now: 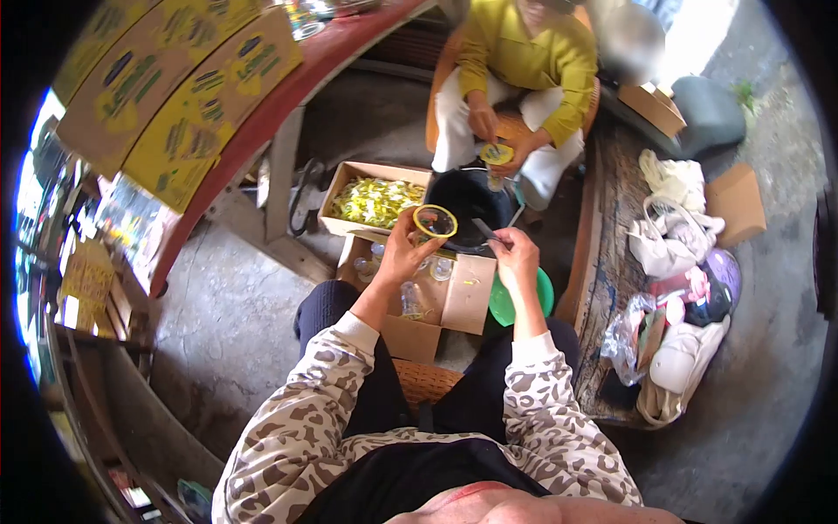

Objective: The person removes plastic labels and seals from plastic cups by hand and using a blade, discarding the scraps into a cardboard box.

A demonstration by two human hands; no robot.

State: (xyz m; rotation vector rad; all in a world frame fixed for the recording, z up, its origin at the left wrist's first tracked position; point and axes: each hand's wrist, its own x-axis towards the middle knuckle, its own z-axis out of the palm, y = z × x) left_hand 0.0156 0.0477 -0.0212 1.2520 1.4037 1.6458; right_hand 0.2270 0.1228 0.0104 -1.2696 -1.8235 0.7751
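Holding: left hand [403, 259], cup [435, 223]; right hand [519, 257], perhaps knife [484, 230].

Long sleeves [305, 410] were cream — printed throughout with irregular brown patches, some ring-shaped. Cuffs [534, 348] were plain cream and sat snug at the wrists. Chest panel [384, 476] was black, patterned cloth [397, 443] edging it. Trousers [471, 393] were dark — nearly black.
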